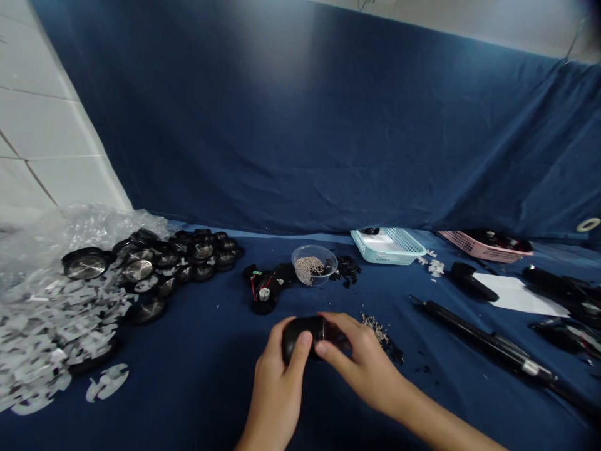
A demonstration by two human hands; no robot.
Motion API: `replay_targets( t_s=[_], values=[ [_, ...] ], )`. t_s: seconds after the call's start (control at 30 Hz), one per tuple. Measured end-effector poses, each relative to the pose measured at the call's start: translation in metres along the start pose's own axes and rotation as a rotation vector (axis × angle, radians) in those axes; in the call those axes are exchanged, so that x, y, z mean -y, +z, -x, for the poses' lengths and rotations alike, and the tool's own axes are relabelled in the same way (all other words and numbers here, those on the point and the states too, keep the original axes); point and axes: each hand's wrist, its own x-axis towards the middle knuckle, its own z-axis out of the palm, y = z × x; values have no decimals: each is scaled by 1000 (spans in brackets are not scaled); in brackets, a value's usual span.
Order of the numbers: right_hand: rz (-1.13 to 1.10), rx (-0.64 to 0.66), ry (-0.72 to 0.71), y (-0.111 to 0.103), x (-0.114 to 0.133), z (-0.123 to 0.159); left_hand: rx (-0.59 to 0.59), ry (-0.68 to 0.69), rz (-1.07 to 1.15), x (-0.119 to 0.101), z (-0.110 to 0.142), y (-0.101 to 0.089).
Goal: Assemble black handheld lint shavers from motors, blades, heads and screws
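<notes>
One rounded black plastic casing [298, 333]

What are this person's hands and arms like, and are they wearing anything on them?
They wear nothing that shows. The left hand and the right hand are bare, with no gloves, rings or bands in view. The right forearm is bare too, with no sleeve or watch within the picture.
</notes>
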Motion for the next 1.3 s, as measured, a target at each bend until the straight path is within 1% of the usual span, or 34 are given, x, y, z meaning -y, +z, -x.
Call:
replay_targets(
  t_s=[0.07, 0.13, 0.17, 0.23, 0.3, 0.33, 0.37, 0.4, 0.47, 0.6, 0.63, 0.77, 0.83, 0.93, 1.03, 1.17, 1.23, 1.3],
  values=[
    [-49, 4, 113, 8, -2, -5, -48, 34, -44, 0, 1, 1],
    [-86, -11, 154, 10, -3, -7, -78, 37, -25, 0, 0, 0],
    [-92, -41, 124, 9, -3, -7, -78, 22, 7, 0, -2, 0],
    [-51, -76, -46, 5, -2, -5, -59, -29, 83, -2, -5, -2],
    [-3, -43, -207, -1, -1, -3, -36, -66, 115, -3, -7, -3],
    [6, -22, -237, -3, -1, -3, -24, -78, 125, -4, -7, -4],
    [1, -8, -227, -5, -1, -3, -15, -85, 131, -5, -7, -4],
    [-22, -8, -185, -6, -2, -3, -7, -86, 133, -6, -7, -5],
    [-51, -38, -144, -8, -2, -4, 7, -79, 133, -7, -5, -5],
    [42, 28, -245, -10, 1, -3, 54, -76, 139, -6, -3, -6],
    [62, 35, -246, -9, 3, -3, 56, -66, 126, -5, -3, -6],
    [27, -53, -131, 2, 8, -2, 1, 8, 10, -1, -3, -7],
    [36, -66, -137, 8, 8, -3, -21, 8, -22, 0, -4, -7],
    [146, -89, -232, 13, 5, -6, -27, -9, 5, -5, -3, -7],
    [290, -132, -365, 12, -1, -14, -10, -10, 41, -13, 1, -6],
    [384, -142, -531, 17, 0, -24, -42, 37, 0, -25, 11, -10],
    [377, -159, -563, 24, 7, -26, -64, 77, -45, -30, 16, -15],
    [344, -184, -557, 32, 16, -26, -93, 128, -91, -35, 20, -22]
  ],
)
